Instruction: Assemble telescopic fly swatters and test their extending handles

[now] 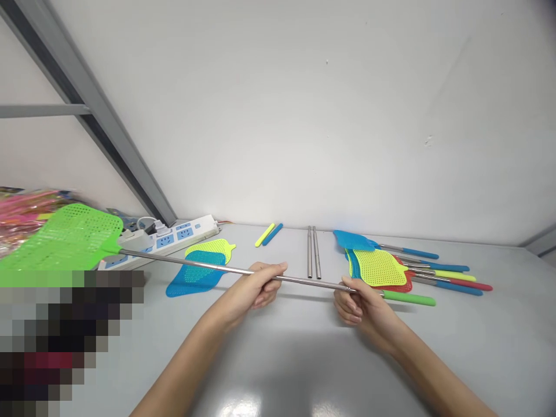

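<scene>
A green fly swatter (174, 259) with a long metal rod is held across in front of me, its green perforated head off to the left and its green grip to the right. My left hand (256, 284) closes round the middle of the rod. Near the grip, my right hand (358, 301) is closed on the same rod. Two loose metal rods (310, 252) lie side by side behind it. Farther left are a yellow and a blue loose handle (273, 234). A blue swatter head (195, 281) overlaps a yellow swatter head (222, 249) on the table.
Several assembled fly swatters (377, 266) in blue, yellow and red are piled at the right. A white power strip (204, 229) with plugs lies at the back left, near shiny plastic packaging (26, 214). The wall (278, 116) borders the table's back.
</scene>
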